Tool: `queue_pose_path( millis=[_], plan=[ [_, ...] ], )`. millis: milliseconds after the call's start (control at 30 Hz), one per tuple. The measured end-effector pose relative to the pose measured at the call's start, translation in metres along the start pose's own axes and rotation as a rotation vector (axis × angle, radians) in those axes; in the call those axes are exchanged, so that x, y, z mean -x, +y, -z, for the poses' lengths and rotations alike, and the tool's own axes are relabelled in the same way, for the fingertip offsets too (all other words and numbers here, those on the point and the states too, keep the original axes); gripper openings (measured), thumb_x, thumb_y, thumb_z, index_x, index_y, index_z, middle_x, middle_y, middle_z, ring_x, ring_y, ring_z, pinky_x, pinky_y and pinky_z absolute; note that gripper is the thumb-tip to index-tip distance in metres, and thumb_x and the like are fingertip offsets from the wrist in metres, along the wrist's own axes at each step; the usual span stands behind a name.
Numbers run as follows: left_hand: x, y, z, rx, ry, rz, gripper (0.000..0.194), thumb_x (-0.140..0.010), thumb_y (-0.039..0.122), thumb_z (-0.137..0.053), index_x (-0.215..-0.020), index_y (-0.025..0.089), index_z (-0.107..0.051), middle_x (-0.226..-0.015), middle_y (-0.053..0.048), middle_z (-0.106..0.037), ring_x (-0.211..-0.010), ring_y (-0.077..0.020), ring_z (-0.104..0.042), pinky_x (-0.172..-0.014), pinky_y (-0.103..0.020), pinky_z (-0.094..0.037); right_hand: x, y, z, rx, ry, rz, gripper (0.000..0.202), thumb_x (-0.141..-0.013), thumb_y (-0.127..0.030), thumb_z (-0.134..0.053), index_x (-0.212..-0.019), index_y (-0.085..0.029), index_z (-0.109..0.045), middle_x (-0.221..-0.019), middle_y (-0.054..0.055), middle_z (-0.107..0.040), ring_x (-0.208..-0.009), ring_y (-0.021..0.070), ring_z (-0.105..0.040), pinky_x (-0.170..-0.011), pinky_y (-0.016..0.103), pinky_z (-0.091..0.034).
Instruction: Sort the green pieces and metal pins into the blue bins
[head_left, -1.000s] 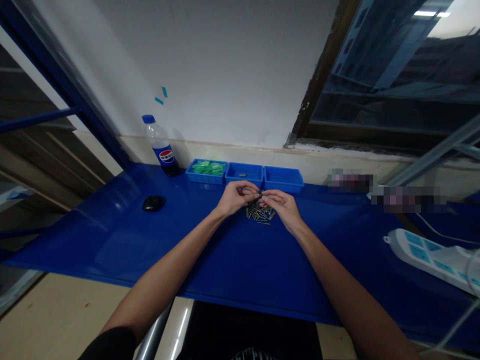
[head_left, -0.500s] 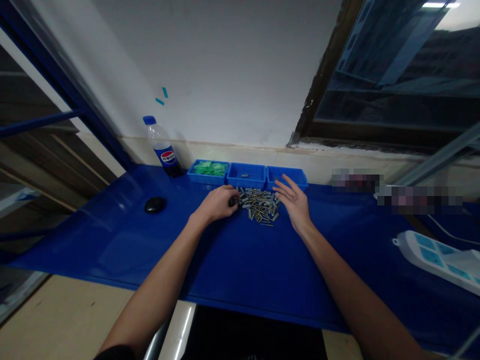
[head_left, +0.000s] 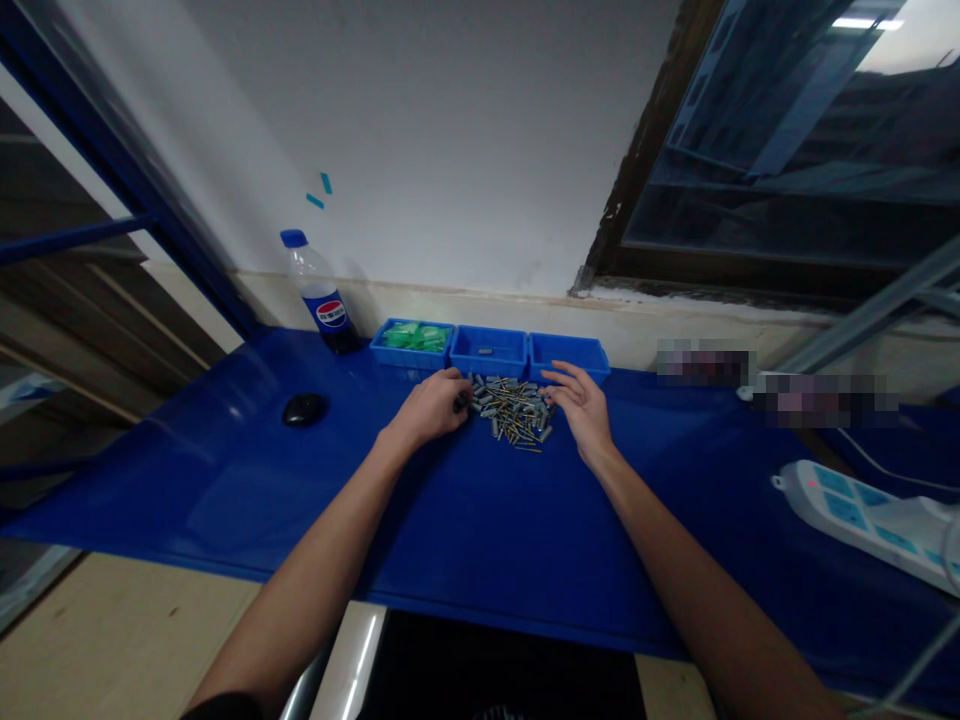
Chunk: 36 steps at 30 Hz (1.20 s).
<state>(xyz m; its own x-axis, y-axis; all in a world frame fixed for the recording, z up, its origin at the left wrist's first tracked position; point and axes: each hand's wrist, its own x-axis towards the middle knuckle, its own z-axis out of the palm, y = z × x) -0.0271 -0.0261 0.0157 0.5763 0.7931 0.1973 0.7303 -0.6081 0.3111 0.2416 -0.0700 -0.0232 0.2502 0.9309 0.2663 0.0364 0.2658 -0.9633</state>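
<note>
On the blue tabletop, a pile of thin gold-coloured screws and grey cylindrical pieces like wall plugs (head_left: 514, 408) lies between my two hands. My left hand (head_left: 433, 408) rests at the pile's left edge, its fingers curled closed around something dark that I cannot make out. At the pile's right edge is my right hand (head_left: 583, 408), fingers stretched forward and apart, thumb side close to the grey pieces. Behind the pile stand three blue bins in a row: the left bin (head_left: 382, 352) holds green packets (head_left: 414, 336), the middle bin (head_left: 489, 366) one small grey piece (head_left: 485, 351), and the right bin (head_left: 568, 350) is partly behind my right fingers.
A cola bottle (head_left: 328, 310) stands at the back left against the wall. Nearer on that side lies a black mouse-shaped object (head_left: 304, 409). At the right is a white power strip (head_left: 847, 510) with a cable. The table's front edge (head_left: 487, 625) runs before me.
My right hand's fingers have come down and drawn closer together by the pile. My left hand stays curled at the left edge. The whole view has shifted slightly.
</note>
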Motion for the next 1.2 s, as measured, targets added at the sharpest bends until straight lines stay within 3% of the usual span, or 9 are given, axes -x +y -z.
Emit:
queue_pose_path(
  millis=[200, 333, 500, 633, 700, 900, 1067, 1200],
  plan=[
    [0.002, -0.001, 0.001, -0.032, -0.009, 0.11, 0.029, -0.076, 0.013, -0.064, -0.103, 0.019, -0.07, -0.103, -0.01, -0.067, -0.084, -0.023, -0.066, -0.073, -0.031, -0.051, -0.001, 0.003, 0.002, -0.006, 0.001, 0.006, 0.045, -0.079, -0.033, -0.074, -0.122, -0.023, -0.067, -0.115, 0.01, -0.076, -0.085, 0.0227, -0.074, -0.076, 0.038, -0.059],
    [-0.002, 0.003, 0.003, 0.1, 0.123, 0.122, 0.025, -0.076, 0.018, -0.07, -0.101, 0.016, -0.072, -0.096, -0.01, -0.071, -0.082, -0.022, -0.067, -0.075, -0.032, -0.053, 0.0, 0.003, 0.0, -0.007, -0.007, 0.009, 0.042, -0.079, -0.035, -0.075, -0.119, -0.023, -0.067, -0.112, 0.009, -0.077, -0.083, 0.0222, -0.074, -0.075, 0.037, -0.059],
    [-0.011, 0.023, -0.006, 0.621, 0.249, 0.109, 0.018, -0.087, 0.029, -0.067, -0.094, 0.015, -0.076, -0.095, -0.009, -0.077, -0.086, -0.0203, -0.072, -0.083, -0.034, -0.059, 0.006, -0.006, -0.007, 0.044, -0.1, 0.053, 0.038, -0.083, -0.04, -0.075, -0.116, -0.024, -0.067, -0.103, 0.007, -0.078, -0.08, 0.0209, -0.074, -0.079, 0.038, -0.059],
    [-0.015, 0.039, -0.024, 1.222, 0.205, 0.197, 0.034, -0.085, 0.044, -0.073, -0.095, 0.012, -0.076, -0.1, -0.011, -0.078, -0.086, -0.0187, -0.073, -0.087, -0.037, -0.061, 0.014, -0.01, -0.015, 0.092, -0.193, 0.083, 0.034, -0.085, -0.04, -0.076, -0.115, -0.024, -0.069, -0.097, 0.006, -0.077, -0.081, 0.0206, -0.074, -0.08, 0.037, -0.058],
    [-0.015, 0.044, -0.031, 1.381, 0.156, 0.229, 0.038, -0.08, 0.046, -0.079, -0.095, 0.011, -0.076, -0.1, -0.011, -0.078, -0.086, -0.0176, -0.073, -0.091, -0.038, -0.06, 0.017, -0.011, -0.018, 0.131, -0.219, 0.105, 0.034, -0.084, -0.039, -0.078, -0.113, -0.023, -0.07, -0.094, 0.006, -0.076, -0.082, 0.021, -0.073, -0.081, 0.037, -0.058],
    [-0.014, 0.047, -0.039, 1.368, 0.175, 0.27, 0.04, -0.065, 0.037, -0.093, -0.091, 0.009, -0.079, -0.092, -0.01, -0.079, -0.079, -0.0164, -0.073, -0.088, -0.034, -0.059, 0.019, -0.008, -0.023, 0.151, -0.222, 0.113, 0.028, -0.081, -0.04, -0.081, -0.099, -0.021, -0.074, -0.089, 0.006, -0.076, -0.08, 0.0214, -0.073, -0.078, 0.037, -0.058],
    [-0.015, 0.044, -0.043, 1.407, 0.178, 0.278, 0.054, -0.067, 0.042, -0.092, -0.107, 0.01, -0.073, -0.078, -0.007, -0.077, -0.071, -0.0175, -0.074, -0.074, -0.032, -0.061, 0.019, -0.011, -0.027, 0.081, -0.248, 0.048, 0.031, -0.076, -0.044, -0.084, -0.095, -0.021, -0.074, -0.085, 0.006, -0.077, -0.079, 0.0221, -0.074, -0.077, 0.037, -0.059],
    [-0.017, 0.041, -0.044, 1.332, 0.212, 0.218, 0.043, -0.073, 0.041, -0.089, -0.096, 0.01, -0.071, -0.074, -0.006, -0.075, -0.064, -0.0132, -0.07, -0.065, -0.024, -0.056, 0.019, -0.014, -0.028, -0.005, -0.277, -0.038, 0.034, -0.073, -0.046, -0.085, -0.094, -0.021, -0.075, -0.081, 0.005, -0.078, -0.074, 0.0219, -0.075, -0.076, 0.038, -0.061]
  ],
)
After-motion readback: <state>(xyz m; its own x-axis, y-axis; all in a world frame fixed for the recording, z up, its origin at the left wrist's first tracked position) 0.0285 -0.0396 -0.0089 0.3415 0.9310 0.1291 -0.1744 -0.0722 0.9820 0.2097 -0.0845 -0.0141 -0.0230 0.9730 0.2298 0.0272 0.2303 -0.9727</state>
